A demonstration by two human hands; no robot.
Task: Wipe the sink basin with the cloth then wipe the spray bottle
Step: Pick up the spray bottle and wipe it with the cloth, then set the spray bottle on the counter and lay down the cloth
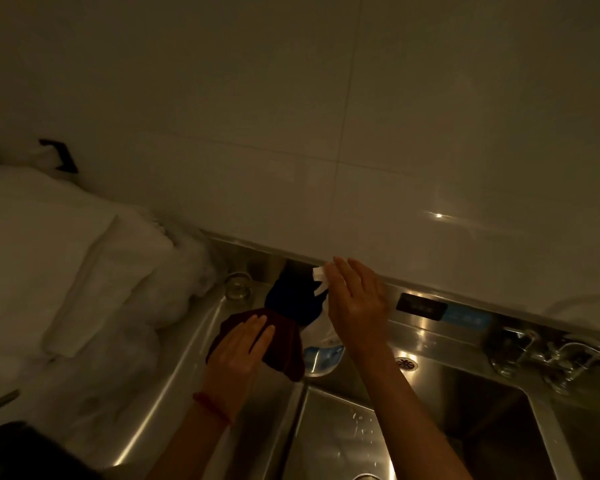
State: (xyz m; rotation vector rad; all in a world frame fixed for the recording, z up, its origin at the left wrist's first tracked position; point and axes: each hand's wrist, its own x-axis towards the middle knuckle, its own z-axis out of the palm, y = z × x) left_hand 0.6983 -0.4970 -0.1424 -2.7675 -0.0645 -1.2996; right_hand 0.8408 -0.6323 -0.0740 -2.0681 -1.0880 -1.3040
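White folded towels [66,271] fill the surface at far left. The left hand [238,348] lies flat, fingers spread, pressing the dark red cloth [284,355] against the spray bottle [321,351]. The bottle stands on the sink's [194,341] steel ledge, long axis running near to far, white nozzle [321,277] toward the tiled wall [326,133]. The right hand [357,299], fingers extended, rests on its head. The open basin [336,431] lies near; the faucet [548,355] sits well right.

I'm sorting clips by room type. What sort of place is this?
Probably a kitchen, dimly lit: a stainless steel sink with a faucet against a tiled wall, and a person wiping a spray bottle with a cloth.
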